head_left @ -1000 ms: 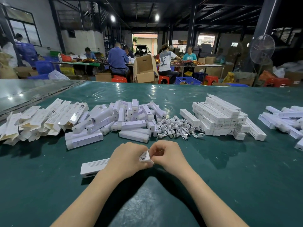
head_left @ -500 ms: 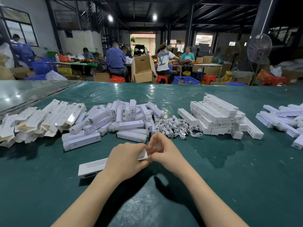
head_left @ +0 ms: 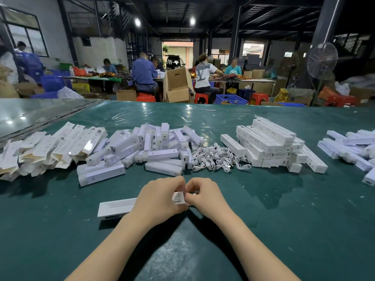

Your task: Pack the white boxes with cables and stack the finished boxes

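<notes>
The left hand (head_left: 160,199) lies low in the middle of the frame with its fingers curled over a long white printed cardboard box (head_left: 116,206), gripping it across its middle; the box lies flat on the dark green plastic-covered table (head_left: 284,220), its left end sticking out past the wrist. The right hand (head_left: 205,194) meets it at the box's right end, fingers bent close together; its fingertips (head_left: 189,196) pinch the small printed end flap (head_left: 178,197), which stands up between the two hands; how far that flap is closed cannot be told. One box is in hand.

Just above the hands, at mid-frame, lies one tangled heap of short white cables (head_left: 215,157), too knotted to count. Left of it lies one loose pile of plain white oblong packs (head_left: 154,147), several dozen at a guess, crossing one another. Further left, at the frame's edge, lies one spread of flat unfolded white cartons (head_left: 46,147), overlapping. Right of the cables stands one stack of closed white boxes (head_left: 267,142), laid in rows several layers high, with a few single boxes beside it; a second, looser heap of white boxes (head_left: 353,147) lies at the right edge.

Across the upper frame five people sit at far tables and a sixth stands at upper left; one open brown cardboard carton (head_left: 177,86) stands at centre; one round pedestal fan (head_left: 322,59) is at upper right; two ceiling lamps (head_left: 137,22) are lit.
</notes>
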Demonstrator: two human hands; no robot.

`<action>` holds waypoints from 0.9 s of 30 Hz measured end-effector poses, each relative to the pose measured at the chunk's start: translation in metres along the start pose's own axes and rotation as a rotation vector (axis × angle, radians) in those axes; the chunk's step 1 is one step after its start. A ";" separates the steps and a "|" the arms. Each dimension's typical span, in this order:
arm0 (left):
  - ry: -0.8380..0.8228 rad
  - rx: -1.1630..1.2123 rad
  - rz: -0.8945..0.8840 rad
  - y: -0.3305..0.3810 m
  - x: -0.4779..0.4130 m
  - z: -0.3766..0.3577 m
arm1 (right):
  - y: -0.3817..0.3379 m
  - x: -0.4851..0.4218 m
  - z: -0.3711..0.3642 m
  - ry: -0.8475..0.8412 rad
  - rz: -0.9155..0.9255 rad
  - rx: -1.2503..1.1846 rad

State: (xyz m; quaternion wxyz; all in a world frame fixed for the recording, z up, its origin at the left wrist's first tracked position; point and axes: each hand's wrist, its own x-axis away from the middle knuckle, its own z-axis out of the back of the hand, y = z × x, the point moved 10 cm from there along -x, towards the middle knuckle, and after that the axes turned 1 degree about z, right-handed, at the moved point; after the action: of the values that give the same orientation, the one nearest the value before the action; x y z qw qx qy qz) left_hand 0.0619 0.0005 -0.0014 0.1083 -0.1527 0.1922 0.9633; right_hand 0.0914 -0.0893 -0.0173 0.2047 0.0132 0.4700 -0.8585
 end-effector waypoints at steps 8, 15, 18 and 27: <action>0.063 -0.029 0.011 0.006 0.002 0.006 | 0.014 0.004 0.004 -0.059 -0.166 -0.381; 0.172 0.000 0.005 0.010 0.004 0.021 | 0.014 0.006 -0.003 -0.175 -0.232 -0.740; 0.205 0.001 0.010 0.011 0.006 0.024 | 0.011 0.003 0.007 -0.045 -0.131 -0.409; 0.157 0.013 -0.031 0.015 0.005 0.019 | -0.020 0.005 -0.004 -0.126 0.198 0.267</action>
State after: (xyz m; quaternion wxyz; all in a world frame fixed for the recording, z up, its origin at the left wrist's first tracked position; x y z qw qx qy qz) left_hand 0.0485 -0.0047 0.0187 0.1087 -0.2298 0.2041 0.9454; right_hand 0.0789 -0.0786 -0.0043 0.3138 0.0325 0.3344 -0.8881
